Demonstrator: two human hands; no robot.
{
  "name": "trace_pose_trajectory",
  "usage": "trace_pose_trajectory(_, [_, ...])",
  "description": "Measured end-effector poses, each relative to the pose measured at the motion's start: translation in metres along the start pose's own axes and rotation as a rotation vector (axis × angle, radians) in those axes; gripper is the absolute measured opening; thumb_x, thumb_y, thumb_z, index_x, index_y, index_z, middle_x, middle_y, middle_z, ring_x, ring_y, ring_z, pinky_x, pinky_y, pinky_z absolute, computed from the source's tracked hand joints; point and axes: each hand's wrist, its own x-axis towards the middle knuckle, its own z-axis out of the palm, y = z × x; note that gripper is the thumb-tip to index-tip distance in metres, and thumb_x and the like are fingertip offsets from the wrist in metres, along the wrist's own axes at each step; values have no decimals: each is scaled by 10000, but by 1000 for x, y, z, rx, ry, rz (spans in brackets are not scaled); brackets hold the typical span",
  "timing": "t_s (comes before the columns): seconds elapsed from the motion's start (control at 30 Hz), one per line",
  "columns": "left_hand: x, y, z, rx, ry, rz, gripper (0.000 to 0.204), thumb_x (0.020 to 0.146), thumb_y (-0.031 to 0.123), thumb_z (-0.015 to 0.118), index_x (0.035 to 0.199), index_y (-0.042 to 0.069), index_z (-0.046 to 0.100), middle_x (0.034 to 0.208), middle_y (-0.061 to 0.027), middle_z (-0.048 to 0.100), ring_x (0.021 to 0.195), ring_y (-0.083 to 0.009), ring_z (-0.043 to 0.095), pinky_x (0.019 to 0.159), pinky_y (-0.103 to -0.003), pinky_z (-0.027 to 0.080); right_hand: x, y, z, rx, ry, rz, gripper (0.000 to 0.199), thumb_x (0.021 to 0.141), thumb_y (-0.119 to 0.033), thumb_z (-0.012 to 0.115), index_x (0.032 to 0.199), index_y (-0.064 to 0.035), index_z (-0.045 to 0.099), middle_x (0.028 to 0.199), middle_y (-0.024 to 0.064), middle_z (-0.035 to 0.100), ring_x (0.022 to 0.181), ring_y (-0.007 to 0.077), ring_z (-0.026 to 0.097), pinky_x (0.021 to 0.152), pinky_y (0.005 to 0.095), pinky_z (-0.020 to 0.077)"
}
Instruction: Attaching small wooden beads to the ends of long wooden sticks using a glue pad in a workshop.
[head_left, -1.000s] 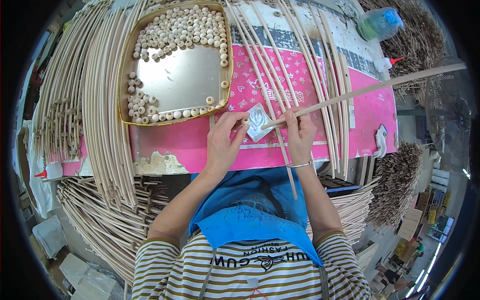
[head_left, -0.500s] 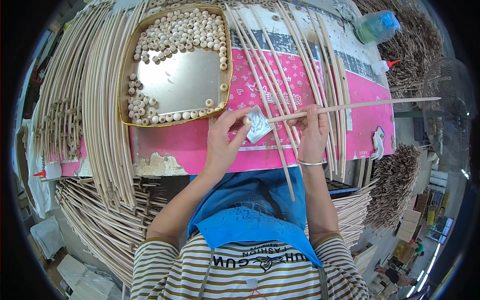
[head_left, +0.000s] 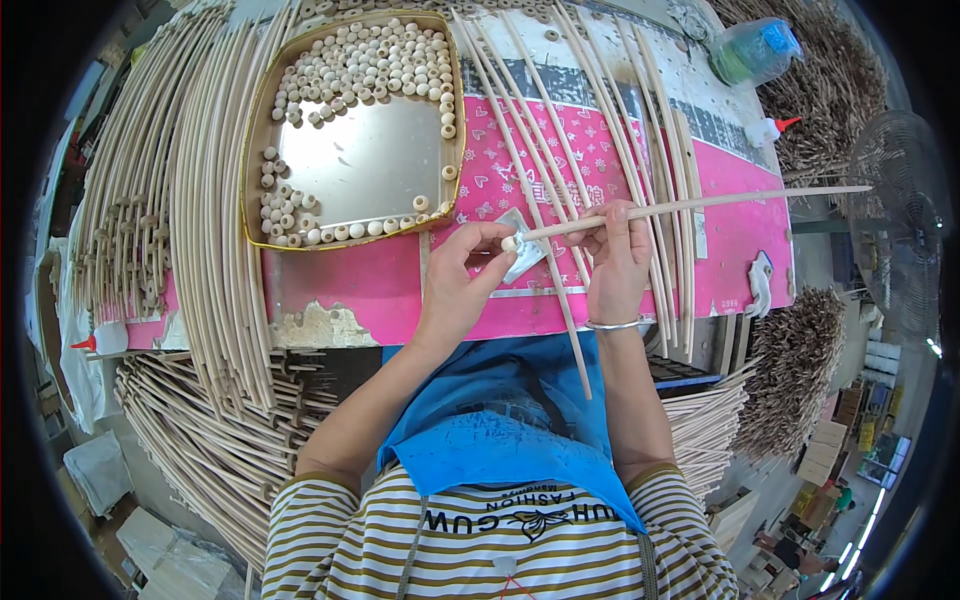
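My left hand (head_left: pixel 461 272) pinches a small wooden bead (head_left: pixel 510 243) between thumb and fingertips. Held in my right hand (head_left: pixel 616 262) is a long thin wooden stick (head_left: pixel 700 203), whose left end meets the bead and whose thin tip points far right. Whitish stuff shows where stick and bead touch. Below them a small shiny silvery sheet (head_left: pixel 528 262) with white smears lies on the pink table cover. Close to my left hand stands a gold-rimmed tray (head_left: pixel 352 243) of round wooden beads (head_left: pixel 375 65). Several loose sticks (head_left: pixel 540 165) lie under and beside my right hand.
Bundles of sticks (head_left: pixel 205 200) cover the table's left side. White bottles with red tips lie at the left (head_left: pixel 105 338) and right (head_left: pixel 770 131). A glove (head_left: pixel 760 285) hangs at the right edge, near a fan (head_left: pixel 895 215). More sticks (head_left: pixel 200 430) are stacked below the table.
The stick has moved left off the silvery sheet, and its end now meets the bead. My left hand has come slightly right with the bead.
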Motion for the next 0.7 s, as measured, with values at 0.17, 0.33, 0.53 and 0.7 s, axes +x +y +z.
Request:
trace_pose_trajectory(0.17, [-1, -2, -1, -62, -30, -83, 234, 946, 54, 673, 1169, -14, 654, 988, -44, 692, 868, -85, 653, 774, -234, 532, -2, 3, 0, -1, 12, 21, 252, 1075, -261, 496, 997, -33, 571, 839, 86, 660, 696, 144, 663, 655, 284, 576])
trace_pose_trajectory(0.33, [-2, 0, -1, -113, -49, -106, 240, 956, 45, 663, 1187, -18, 650, 990, -31, 680, 853, -71, 637, 754, -219, 520, -2, 7, -2, 13, -5, 42, 264, 1072, -276, 502, 989, -35, 571, 842, 87, 660, 697, 145, 668, 653, 285, 580])
trace_pose_trajectory(0.53, [-5, -2, 0, -179, -54, -120, 250, 954, 33, 660, 1196, -24, 645, 1010, -36, 675, 872, -74, 637, 765, -216, 522, -5, 10, -2, 4, 16, 63, 261, 1071, -275, 506, 982, -38, 570, 837, 82, 653, 700, 147, 671, 652, 283, 584])
trace_pose_trajectory(0.7, [-5, -7, -1, -24, -16, 11, 249, 910, 29, 681, 1155, -10, 663, 991, -92, 693, 880, -155, 694, 767, -278, 565, -8, 7, 3, -47, -3, 24, 257, 1074, -263, 501, 977, -33, 566, 833, 79, 646, 699, 140, 662, 656, 279, 578])
